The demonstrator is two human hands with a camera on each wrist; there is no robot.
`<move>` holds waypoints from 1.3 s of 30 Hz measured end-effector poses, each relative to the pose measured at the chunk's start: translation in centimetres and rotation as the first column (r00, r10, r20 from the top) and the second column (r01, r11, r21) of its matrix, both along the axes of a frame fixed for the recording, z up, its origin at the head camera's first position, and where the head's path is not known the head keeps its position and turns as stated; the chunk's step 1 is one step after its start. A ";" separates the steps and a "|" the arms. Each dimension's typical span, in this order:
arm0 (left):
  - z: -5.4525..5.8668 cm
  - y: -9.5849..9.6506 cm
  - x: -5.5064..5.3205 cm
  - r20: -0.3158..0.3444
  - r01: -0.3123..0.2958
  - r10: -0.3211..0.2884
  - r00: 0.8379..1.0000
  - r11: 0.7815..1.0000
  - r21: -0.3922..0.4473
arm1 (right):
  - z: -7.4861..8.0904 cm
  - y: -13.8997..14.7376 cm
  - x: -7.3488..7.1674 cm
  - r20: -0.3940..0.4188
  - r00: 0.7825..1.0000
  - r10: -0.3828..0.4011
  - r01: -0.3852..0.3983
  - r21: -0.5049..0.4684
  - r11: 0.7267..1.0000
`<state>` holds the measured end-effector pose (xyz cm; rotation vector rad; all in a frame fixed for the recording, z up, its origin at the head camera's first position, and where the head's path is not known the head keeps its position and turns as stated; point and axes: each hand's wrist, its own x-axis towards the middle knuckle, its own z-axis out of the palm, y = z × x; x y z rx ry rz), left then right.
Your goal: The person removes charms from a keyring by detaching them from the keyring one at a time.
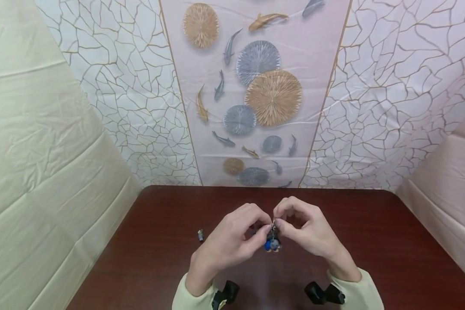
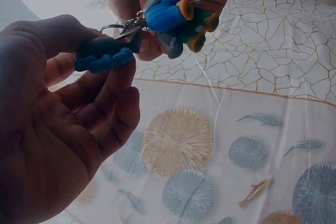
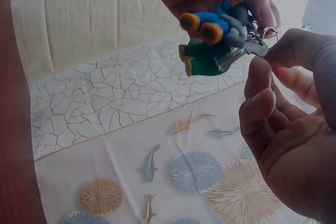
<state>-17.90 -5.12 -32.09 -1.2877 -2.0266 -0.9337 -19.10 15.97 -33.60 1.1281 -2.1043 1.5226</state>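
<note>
A bunch of keychain figurines (image 1: 272, 245) hangs between the two hands, below a metal key ring (image 3: 270, 31). One figurine is blue with orange feet (image 2: 165, 17), another green with orange feet (image 3: 206, 62). My left hand (image 1: 236, 237) pinches a dark keychain charm with a bright blue edge (image 2: 105, 59) between thumb and fingers, close beside the ring. My right hand (image 1: 308, 226) pinches the ring, thumb against forefinger. A silvery key (image 3: 239, 54) lies against the figurines near the right fingertips. Fingers partly hide the ring in each view.
On the dark red-brown table (image 1: 159, 254), a small grey object (image 1: 200, 235) lies left of the left hand. A patterned cloth (image 1: 255, 142) hangs behind the table's far edge, and pale cloth (image 1: 42, 172) hangs at the sides.
</note>
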 end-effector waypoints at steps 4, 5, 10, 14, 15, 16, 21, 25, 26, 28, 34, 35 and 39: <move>0.0 0.1 -0.1 0.026 -0.002 0.002 1.000 1.000 0.006 | 0.1 0.1 0.0 0.001 1.000 0.008 -0.008 -0.002 1.000; 0.0 0.1 -0.1 0.030 -0.004 0.003 1.000 1.000 0.010 | 0.1 0.1 0.1 0.000 1.000 0.011 -0.011 -0.001 1.000; -0.1 0.1 -0.3 0.031 -0.005 0.005 1.000 1.000 0.023 | 0.1 0.1 0.1 -0.008 1.000 0.018 -0.018 0.000 1.000; -0.2 -0.1 -0.3 0.039 -0.008 0.007 0.999 1.000 0.026 | 0.1 0.1 0.1 -0.012 1.000 0.029 -0.029 0.001 1.000; -0.2 -0.1 -0.3 0.041 -0.009 0.008 0.999 1.000 0.026 | 0.1 0.1 0.0 -0.020 0.999 0.040 -0.041 -0.007 0.999; -0.2 -0.1 -0.3 0.048 -0.012 0.011 0.999 1.000 0.025 | 0.1 0.1 0.0 -0.029 0.998 0.056 -0.057 -0.017 0.998; -0.4 0.0 -0.4 0.082 -0.032 0.030 0.996 0.999 0.016 | -0.1 -0.2 -0.1 -0.068 0.988 0.142 -0.146 -0.057 0.988; -0.5 0.0 -0.5 0.091 -0.047 0.046 0.995 0.999 0.011 | -0.1 -0.2 0.1 -0.054 0.990 0.129 -0.131 -0.039 0.991; -0.5 0.0 -0.5 0.090 -0.052 0.051 0.995 0.999 0.012 | -0.1 -0.3 0.1 -0.049 0.993 0.109 -0.111 -0.028 0.993; -0.5 0.0 -0.5 0.091 -0.063 0.061 0.994 0.998 0.019 | 0.0 -0.3 0.2 -0.030 0.998 0.063 -0.063 -0.005 0.998; -0.6 -0.1 -0.9 0.077 -0.100 0.097 0.992 0.995 0.032 | 0.1 -0.5 0.2 0.023 0.998 -0.061 0.060 0.054 0.997; -0.6 -0.1 -1.0 0.067 -0.102 0.099 0.993 0.994 0.033 | 0.1 -0.6 0.2 0.027 0.997 -0.071 0.069 0.064 0.996; -0.8 0.0 -1.2 0.040 -0.100 0.099 0.994 0.994 0.044 | 0.1 -0.7 0.2 0.061 0.996 -0.068 0.062 0.091 0.994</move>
